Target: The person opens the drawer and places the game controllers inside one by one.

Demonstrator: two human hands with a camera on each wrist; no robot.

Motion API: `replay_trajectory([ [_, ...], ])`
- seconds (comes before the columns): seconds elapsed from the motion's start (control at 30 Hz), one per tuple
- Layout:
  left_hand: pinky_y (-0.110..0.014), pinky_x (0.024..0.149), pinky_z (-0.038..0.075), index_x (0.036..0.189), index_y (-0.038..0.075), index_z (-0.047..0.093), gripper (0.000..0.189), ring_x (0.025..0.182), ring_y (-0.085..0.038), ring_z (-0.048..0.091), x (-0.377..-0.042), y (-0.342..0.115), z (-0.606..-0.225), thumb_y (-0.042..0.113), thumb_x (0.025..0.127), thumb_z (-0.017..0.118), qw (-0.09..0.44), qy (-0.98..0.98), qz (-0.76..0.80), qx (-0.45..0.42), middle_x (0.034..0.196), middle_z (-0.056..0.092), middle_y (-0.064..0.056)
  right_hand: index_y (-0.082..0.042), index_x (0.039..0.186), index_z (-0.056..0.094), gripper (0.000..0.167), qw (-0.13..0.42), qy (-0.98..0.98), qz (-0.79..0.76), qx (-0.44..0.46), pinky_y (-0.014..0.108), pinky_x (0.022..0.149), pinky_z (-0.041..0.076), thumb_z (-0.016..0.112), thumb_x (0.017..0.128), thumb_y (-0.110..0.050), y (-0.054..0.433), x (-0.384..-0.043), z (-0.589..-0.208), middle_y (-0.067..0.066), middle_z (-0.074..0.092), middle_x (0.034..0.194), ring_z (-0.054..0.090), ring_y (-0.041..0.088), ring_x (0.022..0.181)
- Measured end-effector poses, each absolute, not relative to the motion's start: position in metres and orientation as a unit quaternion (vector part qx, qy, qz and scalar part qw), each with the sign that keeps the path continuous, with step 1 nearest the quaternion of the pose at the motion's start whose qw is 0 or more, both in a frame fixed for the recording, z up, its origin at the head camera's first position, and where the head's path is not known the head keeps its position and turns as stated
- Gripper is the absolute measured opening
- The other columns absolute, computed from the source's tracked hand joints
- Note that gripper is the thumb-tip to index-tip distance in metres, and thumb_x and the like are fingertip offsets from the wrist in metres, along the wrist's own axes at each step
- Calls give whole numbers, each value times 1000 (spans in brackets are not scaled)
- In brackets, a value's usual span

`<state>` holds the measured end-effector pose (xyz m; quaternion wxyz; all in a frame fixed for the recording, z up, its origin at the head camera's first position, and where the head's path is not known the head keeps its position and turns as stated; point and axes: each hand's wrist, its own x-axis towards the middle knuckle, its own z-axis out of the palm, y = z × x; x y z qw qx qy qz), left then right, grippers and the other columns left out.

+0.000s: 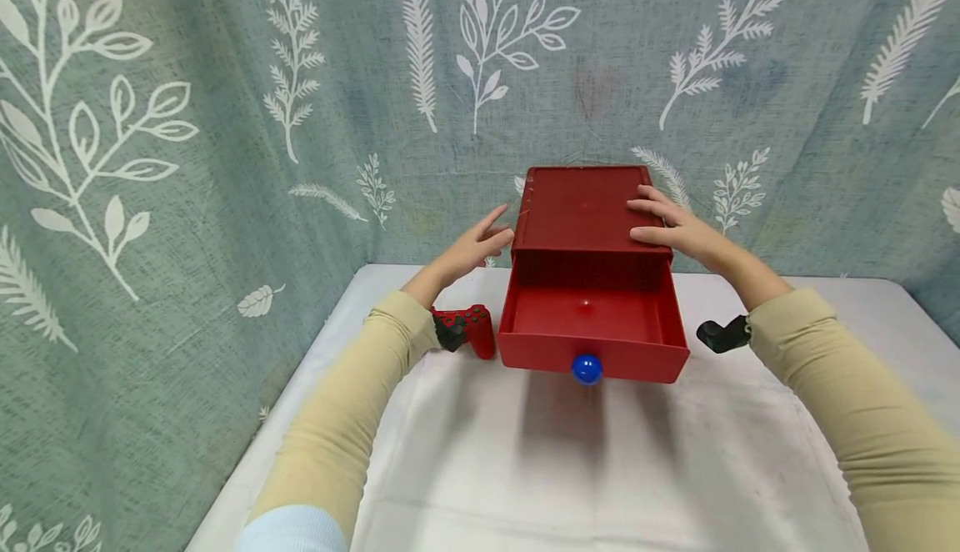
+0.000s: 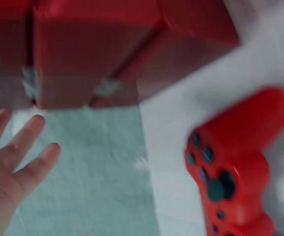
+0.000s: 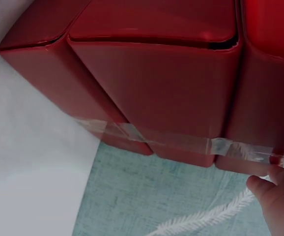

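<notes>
A red drawer unit (image 1: 588, 208) stands toward the back of the table. Its top drawer (image 1: 592, 358) is pulled out, showing a bare inside and a round blue knob on the front. My right hand (image 1: 678, 227) rests on the unit's top right edge, fingers stretched across it. On the other side my left hand (image 1: 471, 253) holds nothing; its spread fingers are close to the unit's left side, and contact there is unclear. Below that hand lies a red game controller (image 2: 230, 162), partly covered by the left wrist in the head view.
A white-covered table (image 1: 465, 452) carries everything. Green curtains (image 1: 337, 102) with white leaf prints hang behind it and along the left. Clear tape (image 3: 176, 141) runs across the unit's stacked sections. A black strap piece (image 1: 723, 335) sits at the right wrist.
</notes>
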<state>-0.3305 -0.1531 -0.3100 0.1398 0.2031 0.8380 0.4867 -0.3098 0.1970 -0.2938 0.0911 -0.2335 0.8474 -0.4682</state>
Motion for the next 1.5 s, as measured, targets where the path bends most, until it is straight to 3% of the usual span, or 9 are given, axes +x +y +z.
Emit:
replay_trajectory([
  [0.13, -52, 102, 29, 147, 30, 18, 60, 131, -29, 34, -329, -176, -318, 34, 95, 48, 126, 835, 499, 193, 148, 30, -7, -10, 146, 25, 64, 88, 843, -479, -229, 62, 104, 11, 52, 91, -27, 198, -309, -295, -3, -6, 154, -7, 26, 140],
  [0.27, -51, 103, 30, 146, 22, 24, 63, 131, -33, 32, -325, -198, -329, 30, 92, 54, 124, 849, 481, 183, 147, 30, -11, -9, 145, 26, 63, 81, 836, -494, -225, 61, 104, 11, 53, 90, -25, 198, -307, -298, -3, -4, 154, -4, 26, 140],
  [0.67, -55, 106, 21, 147, 20, 23, 77, 137, -37, 15, -310, -261, -397, 28, 83, 67, 142, 883, 426, 136, 150, 23, -11, -7, 145, 26, 63, 79, 826, -512, -222, 59, 106, 13, 53, 90, -22, 199, -305, -301, -2, -3, 154, -2, 26, 140],
  [0.87, -55, 105, 22, 147, 20, 22, 84, 136, -34, 19, -308, -272, -420, 36, 79, 70, 158, 892, 413, 101, 150, 21, -12, -7, 144, 27, 62, 76, 825, -515, -220, 58, 106, 13, 53, 90, -23, 200, -305, -300, -2, -2, 154, -2, 25, 140],
  [1.17, -52, 105, 24, 147, 10, 19, 93, 129, -36, 27, -304, -275, -439, 31, 75, 75, 135, 907, 391, 79, 145, 25, -20, -7, 144, 28, 62, 74, 825, -515, -220, 57, 106, 13, 54, 89, -22, 197, -308, -300, -1, -1, 154, 0, 25, 140],
  [1.5, -48, 95, 35, 143, 15, 29, 87, 121, -37, 36, -301, -275, -448, 38, 73, 75, 120, 915, 384, 29, 138, 37, -22, -9, 144, 29, 61, 76, 829, -510, -218, 57, 106, 13, 53, 90, -24, 194, -308, -299, -3, 0, 154, -1, 25, 140],
])
